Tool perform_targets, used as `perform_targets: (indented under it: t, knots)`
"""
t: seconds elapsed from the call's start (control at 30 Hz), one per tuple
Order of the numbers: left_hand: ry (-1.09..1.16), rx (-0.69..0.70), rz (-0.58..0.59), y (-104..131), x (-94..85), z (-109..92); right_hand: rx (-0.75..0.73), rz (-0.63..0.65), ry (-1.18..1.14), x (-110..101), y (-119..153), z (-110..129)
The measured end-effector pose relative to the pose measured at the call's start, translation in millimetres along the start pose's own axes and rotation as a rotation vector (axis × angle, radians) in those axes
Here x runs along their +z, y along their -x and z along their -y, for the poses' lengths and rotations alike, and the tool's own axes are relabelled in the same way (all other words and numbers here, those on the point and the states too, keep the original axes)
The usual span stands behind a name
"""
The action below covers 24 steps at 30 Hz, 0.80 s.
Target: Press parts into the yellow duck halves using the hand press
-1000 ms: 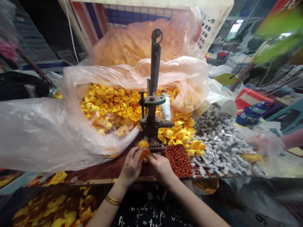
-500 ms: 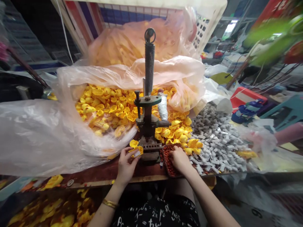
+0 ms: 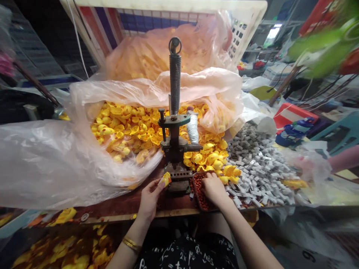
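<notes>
My left hand (image 3: 150,197) pinches a small yellow plastic shell piece (image 3: 166,179) between thumb and fingers, just left of the base of a hand press (image 3: 174,144). Its outer side faces me, so the inside is hidden. My right hand (image 3: 213,189) reaches down into a small red tray (image 3: 202,207) of tiny red-brown parts (image 3: 198,184). The fingers there are bent together, and their tips are hidden among the parts. The press stands upright, with a tall spring on top and a lever wrapped in silvery material (image 3: 192,129) at its right.
Behind the press, a clear plastic bag (image 3: 157,87) spills yellow shells (image 3: 129,123). A heap of small grey-white blocks (image 3: 260,172) lies at right. More yellow shells (image 3: 53,246) sit below the table edge (image 3: 112,217). A blue bottle (image 3: 291,134) and green fan blades (image 3: 319,50) are further right.
My left hand has turned the yellow pieces: the open shell with a white part inside now shows its outer side. My right hand stays in the tray, moving only slightly.
</notes>
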<state>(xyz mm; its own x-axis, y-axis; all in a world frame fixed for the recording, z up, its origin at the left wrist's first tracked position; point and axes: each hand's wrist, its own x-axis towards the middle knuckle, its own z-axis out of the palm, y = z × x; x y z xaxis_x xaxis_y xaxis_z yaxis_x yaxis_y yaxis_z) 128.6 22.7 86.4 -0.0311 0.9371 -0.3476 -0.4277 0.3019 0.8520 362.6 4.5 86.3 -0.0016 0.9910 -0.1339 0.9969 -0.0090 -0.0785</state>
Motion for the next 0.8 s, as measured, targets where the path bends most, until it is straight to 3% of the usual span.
perform_targets:
  t: [0.57,0.67,0.8]
  knots:
    - [0.082,-0.03,0.005,2.9,3.3,-3.9,0.016,0.098,-0.028,-9.9,2.0,-5.5]
    - [0.082,-0.038,0.007,3.2,3.6,-3.3,-0.018,-0.019,-0.209,-12.5,1.0,-1.6]
    - [0.109,-0.035,0.031,3.2,6.6,1.1,-0.218,-0.322,-0.682,-8.3,0.8,31.1]
